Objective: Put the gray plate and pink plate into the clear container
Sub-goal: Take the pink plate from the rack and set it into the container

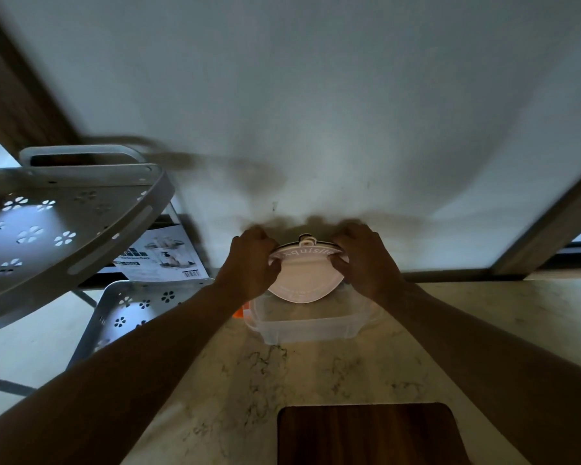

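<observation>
A pink plate [302,280] with raised lettering on its rim is held tilted, underside toward me, over the far part of the clear container [302,327]. A dark edge behind its top rim may be the gray plate; I cannot tell. My left hand [252,263] grips the plate's left rim. My right hand [366,260] grips its right rim. The container stands on the marble counter [316,374] near the wall, with an orange clip at its left side. The plate's lower edge dips to about the container's rim.
A white perforated rack tier [57,223] juts out at the left, with a lower tier [138,307] under it and a printed box [161,256] behind. A dark wooden board [366,434] lies at the counter's near edge. The wall [316,112] rises right behind the container.
</observation>
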